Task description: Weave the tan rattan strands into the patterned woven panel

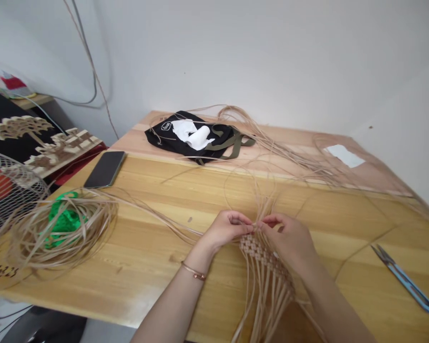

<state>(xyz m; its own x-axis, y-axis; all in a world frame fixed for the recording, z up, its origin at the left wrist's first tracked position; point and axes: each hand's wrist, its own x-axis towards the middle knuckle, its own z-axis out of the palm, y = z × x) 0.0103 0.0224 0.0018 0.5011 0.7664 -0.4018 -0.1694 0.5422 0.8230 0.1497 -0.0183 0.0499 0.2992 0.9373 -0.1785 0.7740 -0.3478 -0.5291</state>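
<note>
A woven piece of tan strips (262, 252) lies at the table's near edge, with loose strips hanging down toward me and others fanning out behind. My left hand (230, 227) pinches the strips at its upper left corner. Close beside it, my right hand (284, 236) pinches strips at the top edge of the weave, thumb and index finger together. The fingertips of both hands nearly touch. Part of the weave's right side is hidden behind my right hand.
A coil of strips (100, 224) with green material (64, 219) lies left, below a phone (105, 169). Behind are a black bag (164, 138), white tissue (200, 137) and long strips (282, 150). Blue-handled snips (409, 283) lie right; a fan (7, 190) stands far left.
</note>
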